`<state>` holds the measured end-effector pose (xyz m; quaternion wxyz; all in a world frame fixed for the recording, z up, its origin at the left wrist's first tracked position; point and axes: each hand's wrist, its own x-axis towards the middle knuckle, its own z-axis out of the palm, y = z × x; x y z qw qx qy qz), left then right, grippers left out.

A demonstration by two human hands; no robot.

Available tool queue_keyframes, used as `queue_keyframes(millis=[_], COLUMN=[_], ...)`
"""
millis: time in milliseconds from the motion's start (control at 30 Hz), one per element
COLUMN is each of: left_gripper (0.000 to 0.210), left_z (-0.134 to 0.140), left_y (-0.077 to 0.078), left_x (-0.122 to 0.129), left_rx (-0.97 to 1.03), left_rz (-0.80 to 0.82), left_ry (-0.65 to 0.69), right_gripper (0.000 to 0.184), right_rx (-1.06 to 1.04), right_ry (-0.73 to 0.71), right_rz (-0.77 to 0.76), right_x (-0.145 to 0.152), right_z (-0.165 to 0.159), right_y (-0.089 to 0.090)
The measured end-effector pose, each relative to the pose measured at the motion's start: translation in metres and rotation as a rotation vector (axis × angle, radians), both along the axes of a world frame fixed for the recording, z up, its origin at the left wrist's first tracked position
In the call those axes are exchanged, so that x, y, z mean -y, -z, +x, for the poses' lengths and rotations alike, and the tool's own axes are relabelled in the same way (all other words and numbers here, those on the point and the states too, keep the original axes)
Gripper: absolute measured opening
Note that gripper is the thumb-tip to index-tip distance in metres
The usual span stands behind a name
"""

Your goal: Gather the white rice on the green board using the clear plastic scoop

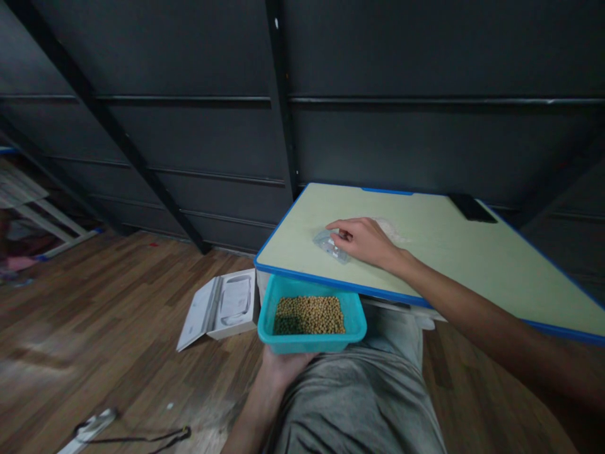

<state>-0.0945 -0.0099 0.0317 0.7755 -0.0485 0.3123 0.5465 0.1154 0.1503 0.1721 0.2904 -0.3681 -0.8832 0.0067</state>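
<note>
My left hand (286, 366) supports a teal plastic basin (312, 343) from below, its fingers mostly hidden beneath it. Inside the basin lies a layer of round, tan beans (314, 315) that look like soybeans. Over the table, my right hand (363, 241) is bent, thumb and index finger close together at a small clear plastic bag (331, 244). The bag rests on the pale tabletop, partly covered by my fingers. Another clear, crinkled plastic piece (391, 230) lies just behind that hand.
The pale table (454, 265) has a blue edge, and the basin sits against its front left corner. A black phone (471, 207) lies at the far right. On the wooden floor are an open white box (231, 302) and a dark cable (137, 438). Dark panels stand behind.
</note>
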Motion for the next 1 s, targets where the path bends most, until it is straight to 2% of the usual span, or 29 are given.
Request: queue_keyframes(millis=[233, 467, 600, 1000], left_gripper=[0.048, 0.052, 0.054, 0.065], left_z=[-0.003, 0.001, 0.002, -0.001], left_y=[0.007, 0.005, 0.006, 0.013], left_x=[0.0, 0.001, 0.001, -0.001], left_rx=[0.046, 0.087, 0.089, 0.131], left_rz=[0.065, 0.072, 0.059, 0.1], left_ry=[0.028, 0.018, 0.056, 0.053], right_gripper=[0.026, 0.027, 0.027, 0.028], right_rx=[-0.001, -0.128, -0.2, -0.116], right_ry=[0.04, -0.048, -0.009, 0.029], right_rz=[-0.108, -0.195, -0.148, -0.082], right_x=[-0.011, -0.022, -0.027, -0.024], right_z=[0.011, 0.019, 0.021, 0.012], right_y=[-0.007, -0.014, -0.017, -0.008])
